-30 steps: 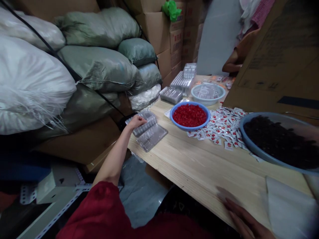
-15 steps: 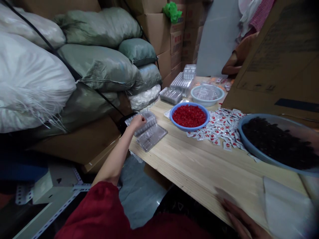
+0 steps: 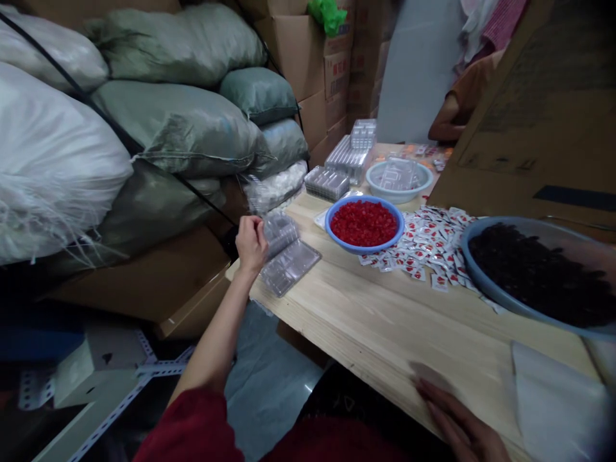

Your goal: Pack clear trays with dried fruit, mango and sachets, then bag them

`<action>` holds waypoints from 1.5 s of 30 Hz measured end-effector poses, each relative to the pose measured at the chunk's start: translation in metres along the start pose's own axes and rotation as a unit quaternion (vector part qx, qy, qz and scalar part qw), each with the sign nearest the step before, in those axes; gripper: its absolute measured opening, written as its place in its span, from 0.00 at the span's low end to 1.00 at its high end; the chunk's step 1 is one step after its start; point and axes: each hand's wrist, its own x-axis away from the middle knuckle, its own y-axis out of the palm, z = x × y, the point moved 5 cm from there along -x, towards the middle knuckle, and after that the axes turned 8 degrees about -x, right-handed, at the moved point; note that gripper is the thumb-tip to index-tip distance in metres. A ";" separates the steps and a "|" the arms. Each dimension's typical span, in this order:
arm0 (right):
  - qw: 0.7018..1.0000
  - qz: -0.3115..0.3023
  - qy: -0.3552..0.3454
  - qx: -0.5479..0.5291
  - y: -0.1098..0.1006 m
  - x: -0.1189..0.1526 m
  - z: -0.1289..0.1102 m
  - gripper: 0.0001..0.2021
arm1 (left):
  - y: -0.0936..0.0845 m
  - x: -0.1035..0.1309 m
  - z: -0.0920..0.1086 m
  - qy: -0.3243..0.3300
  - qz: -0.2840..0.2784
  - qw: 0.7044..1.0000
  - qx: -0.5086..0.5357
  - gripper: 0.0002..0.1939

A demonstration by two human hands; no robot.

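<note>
My left hand (image 3: 251, 245) is closed at the table's left end, its fingers pinching what looks like a thin clear plastic tray (image 3: 254, 192); the tray is blurred and hard to see against the sacks. Beside that hand, more clear plastic trays (image 3: 291, 266) lie on the wood, one folded open with its lid flat. My right hand (image 3: 459, 420) rests at the table's near edge, fingers stretched out and holding nothing. To its right lies a pale flat sheet (image 3: 553, 391).
A blue basin of red pieces (image 3: 364, 223) stands mid-table beside scattered printed sachets (image 3: 433, 247). A larger basin (image 3: 474, 276) holds dark pieces. Behind are stacked clear trays (image 3: 327, 183) and a pale basin (image 3: 399, 192). Sacks (image 3: 183, 125) line the left; another person's arm (image 3: 445, 122) shows behind cardboard.
My left hand has drawn back left and toward me from over the trays, raising a clear plastic piece. My right hand stays at the table edge. The view has shifted slightly.
</note>
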 end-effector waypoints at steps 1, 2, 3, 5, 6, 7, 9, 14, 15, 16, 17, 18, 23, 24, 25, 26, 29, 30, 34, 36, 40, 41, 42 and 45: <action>1.000 -0.004 0.010 0.002 0.006 -0.004 -0.005 0.19 | -0.010 0.013 0.017 -0.002 0.036 0.996 0.077 0.06; 1.000 -0.004 0.020 -0.006 0.013 -0.008 -0.011 0.20 | -0.017 0.030 0.037 -0.007 0.040 0.985 0.167 0.06; 0.999 0.001 0.028 -0.028 0.020 -0.012 -0.018 0.21 | -0.018 0.050 0.058 -0.021 0.011 0.965 0.263 0.06; 0.991 0.020 0.041 -0.125 0.035 -0.022 -0.031 0.26 | -0.007 0.101 0.105 -0.054 -0.128 0.901 0.412 0.06; 0.979 0.030 0.049 -0.195 0.041 -0.027 -0.037 0.29 | 0.000 0.131 0.127 -0.072 -0.200 0.860 0.465 0.07; 0.961 0.042 0.059 -0.268 0.045 -0.032 -0.040 0.31 | 0.008 0.162 0.146 -0.091 -0.268 0.816 0.504 0.08; 0.917 0.087 0.074 -0.382 0.045 -0.039 -0.039 0.33 | 0.024 0.218 0.172 -0.122 -0.391 0.733 0.542 0.09; 0.889 0.237 0.076 -0.384 0.004 -0.040 -0.006 0.38 | 0.054 0.266 0.157 -0.100 -0.600 0.660 0.441 0.12; 0.895 0.252 0.074 -0.361 -0.004 -0.038 0.002 0.39 | 0.059 0.256 0.148 -0.062 -0.632 0.668 0.387 0.13; 0.902 0.264 0.069 -0.336 -0.010 -0.036 0.010 0.42 | 0.063 0.241 0.139 -0.014 -0.653 0.681 0.331 0.14; 0.908 0.271 0.063 -0.312 -0.013 -0.034 0.017 0.44 | 0.067 0.220 0.132 0.028 -0.651 0.705 0.282 0.16; 0.915 0.274 0.055 -0.290 -0.015 -0.033 0.024 0.47 | 0.070 0.192 0.128 0.054 -0.613 0.749 0.247 0.17; 0.952 0.290 0.003 -0.102 -0.022 -0.024 0.034 0.44 | 0.108 0.055 0.159 0.140 -0.324 0.927 0.126 0.11; 0.954 0.296 -0.019 -0.037 -0.030 -0.022 0.028 0.40 | 0.127 0.038 0.168 0.145 -0.318 0.933 0.082 0.10; 0.951 0.306 -0.043 0.027 -0.040 -0.019 0.020 0.35 | 0.149 0.025 0.176 0.147 -0.337 0.929 0.037 0.09; 0.943 0.317 -0.066 0.083 -0.053 -0.018 0.011 0.30 | 0.171 0.016 0.182 0.146 -0.366 0.919 0.002 0.08; 0.909 0.358 -0.122 0.172 -0.107 -0.025 -0.025 0.20 | 0.223 0.004 0.190 0.146 -0.444 0.883 -0.032 0.08; 0.899 0.373 -0.140 0.183 -0.128 -0.033 -0.037 0.18 | 0.233 0.004 0.191 0.150 -0.458 0.876 -0.026 0.07; 0.881 0.390 -0.139 0.228 -0.200 -0.103 -0.065 0.14 | 0.247 0.011 0.183 0.175 -0.471 0.864 -0.005 0.05; 0.906 0.324 -0.031 0.271 -0.218 -0.152 -0.057 0.09 | 0.246 0.014 0.178 0.175 -0.459 0.871 0.013 0.09; 0.916 0.291 0.039 0.274 -0.228 -0.211 -0.039 0.09 | 0.252 0.017 0.176 0.152 -0.466 0.871 0.029 0.11; 0.918 0.289 0.042 0.269 -0.228 -0.217 -0.035 0.09 | 0.255 0.018 0.176 0.147 -0.469 0.871 0.025 0.11; 0.920 0.286 0.041 0.263 -0.227 -0.220 -0.032 0.08 | 0.257 0.017 0.177 0.141 -0.466 0.873 0.016 0.11; 0.927 0.287 0.022 0.240 -0.227 -0.216 -0.029 0.01 | 0.258 0.012 0.183 0.132 -0.413 0.900 -0.043 0.16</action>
